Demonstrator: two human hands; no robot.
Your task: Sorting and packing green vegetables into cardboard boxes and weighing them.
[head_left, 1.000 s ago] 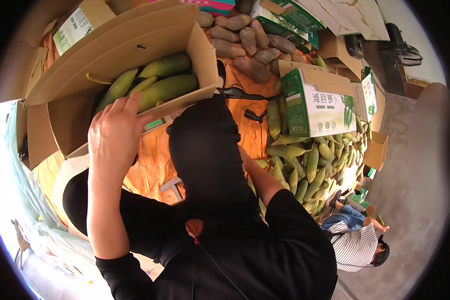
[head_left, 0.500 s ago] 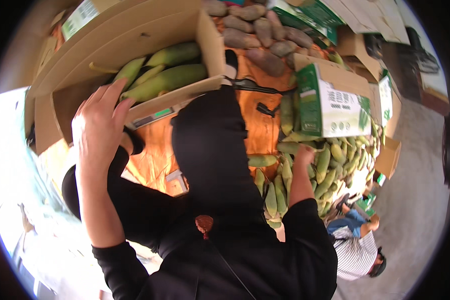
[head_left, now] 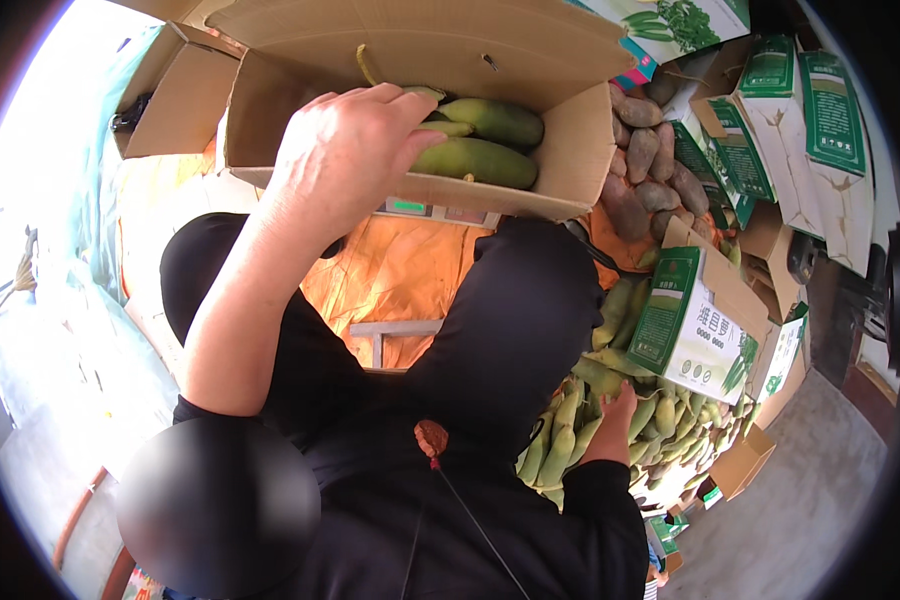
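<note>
Two hands are at work, and the nearer one is the right hand, low at the right side of the view, just past the black sleeve; it rests on the heap of long green fruits, and its fingers are hidden among them, so I cannot tell whether they grip one or only lie flat. Higher and further, the left hand is raised at the near long wall of an open brown cardboard box, with the fingers curled narrow over the rim and the fingertips touching the green fruits that lie inside, against that near wall. In my judgement the box is carried or steadied mostly by this one hand, so the grip should stay on the stiff cardboard rim and not press the fruits, which look easy to bruise. It would be safer to keep the box level, because the fruits lie loose near the low wall and could roll out if that side dips. The right hand could come under the bottom of the box for a second support. Beyond the box, at the upper right, lies a pile of brown tubers, and white and green printed cartons stand beside the heap, near enough to catch a corner.
</note>
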